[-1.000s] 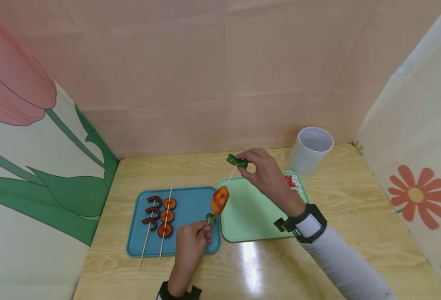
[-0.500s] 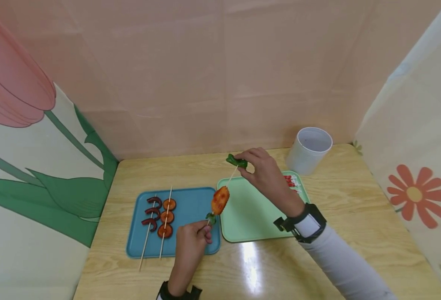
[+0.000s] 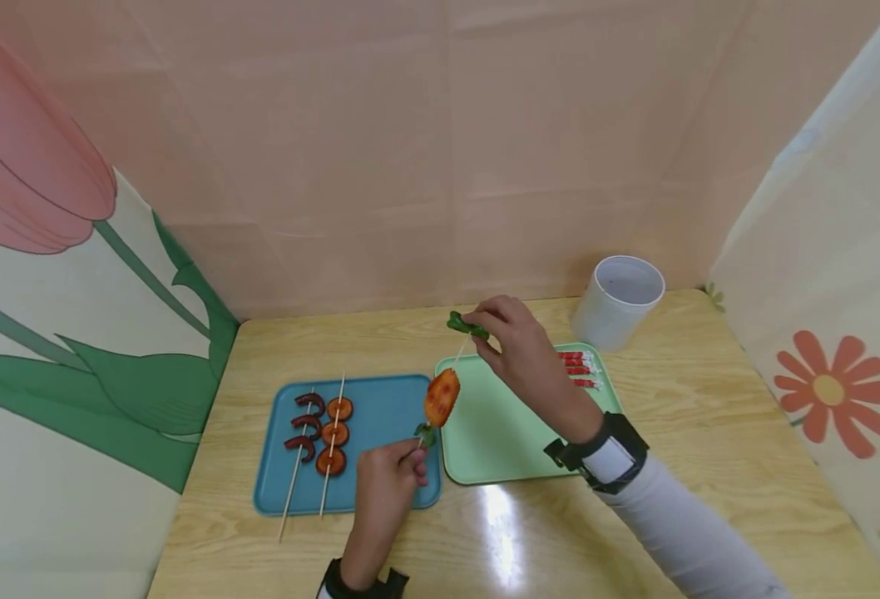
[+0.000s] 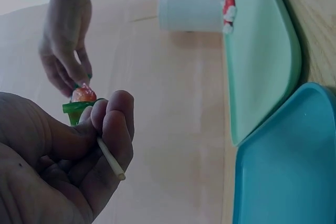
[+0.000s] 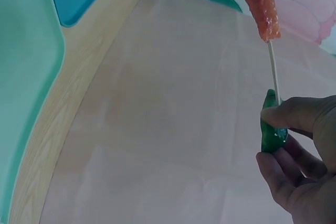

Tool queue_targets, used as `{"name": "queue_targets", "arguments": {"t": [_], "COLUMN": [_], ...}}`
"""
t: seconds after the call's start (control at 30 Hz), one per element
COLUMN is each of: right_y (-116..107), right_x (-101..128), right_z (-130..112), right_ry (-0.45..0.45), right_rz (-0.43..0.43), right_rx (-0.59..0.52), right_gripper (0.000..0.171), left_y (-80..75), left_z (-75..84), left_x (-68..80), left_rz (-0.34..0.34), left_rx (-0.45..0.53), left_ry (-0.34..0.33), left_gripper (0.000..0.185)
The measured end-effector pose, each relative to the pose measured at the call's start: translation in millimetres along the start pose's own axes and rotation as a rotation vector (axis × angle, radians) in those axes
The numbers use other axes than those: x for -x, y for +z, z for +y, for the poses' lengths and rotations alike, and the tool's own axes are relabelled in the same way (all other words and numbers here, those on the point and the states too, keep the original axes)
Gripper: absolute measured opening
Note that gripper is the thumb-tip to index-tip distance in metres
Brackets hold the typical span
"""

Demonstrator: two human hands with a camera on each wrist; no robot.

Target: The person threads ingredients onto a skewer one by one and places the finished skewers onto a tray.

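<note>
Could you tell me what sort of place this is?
Probably a staged tabletop booth for food prep: a wooden table walled by flower-print cloth, with two trays and skewers.

A thin wooden stick (image 3: pixel 457 359) is slanting up over the trays. An orange bumpy piece (image 3: pixel 441 398) is sitting in its middle, a small green piece (image 3: pixel 426 433) below it, and another green piece (image 3: pixel 467 326) at its top end.

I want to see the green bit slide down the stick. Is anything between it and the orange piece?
Nothing visible. The right hand pinches the green bit at the top of the stick. Below it the stick is bare down to the orange piece. The left hand holds the bottom end.
</note>
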State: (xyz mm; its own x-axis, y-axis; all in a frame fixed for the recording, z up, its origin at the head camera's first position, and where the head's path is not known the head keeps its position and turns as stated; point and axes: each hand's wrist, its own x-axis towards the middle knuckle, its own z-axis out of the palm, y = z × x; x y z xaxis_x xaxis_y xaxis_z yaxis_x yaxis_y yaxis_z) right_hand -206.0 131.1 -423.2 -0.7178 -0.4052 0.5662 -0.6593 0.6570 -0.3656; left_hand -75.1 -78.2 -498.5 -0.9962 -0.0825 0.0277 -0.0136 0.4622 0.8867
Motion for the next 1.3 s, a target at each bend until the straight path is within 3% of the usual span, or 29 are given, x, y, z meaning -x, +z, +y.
{"name": "queue_targets", "arguments": {"t": [0.3,0.57,0.8,0.97,1.17,1.3], "right_y": [1.5,-1.4,-4.6,-3.3,4.3,5.9], "right_x": [4.4,5.5,2.7,1.5,4.5,5.8], "right_z": [-4.8,-6.9,-3.2,-4.3,-5.7,-6.8], "right_ry": [-0.074,0.021,0.08,0.067,0.067,0.007], "right_rz": [0.097,0.115,0.148,0.12,0.188,0.209], "right_rx": [0.027,-0.018,-0.033,-0.02,-0.008,0.055], "right_gripper": [0.029,0.032,0.031,0.033,0.033,0.033], "left_y": [1.0,7.6,14.7,10.4,8.9,8.6], "left_z": [4.4,4.6,9.0,8.9,8.8,9.6], "left_x": [1.6,3.1,3.0,2.9,3.3,3.6], "left_rz": [0.021,0.072,0.038,0.038,0.026,0.019], "left_rx": [0.012,0.05,0.146,0.132,0.113,0.122], "left_ry": [0.012,0.03,0.017,0.017,0.027,0.004], "left_gripper": [0.017,0.018,0.017,0.016,0.017,0.017]}}
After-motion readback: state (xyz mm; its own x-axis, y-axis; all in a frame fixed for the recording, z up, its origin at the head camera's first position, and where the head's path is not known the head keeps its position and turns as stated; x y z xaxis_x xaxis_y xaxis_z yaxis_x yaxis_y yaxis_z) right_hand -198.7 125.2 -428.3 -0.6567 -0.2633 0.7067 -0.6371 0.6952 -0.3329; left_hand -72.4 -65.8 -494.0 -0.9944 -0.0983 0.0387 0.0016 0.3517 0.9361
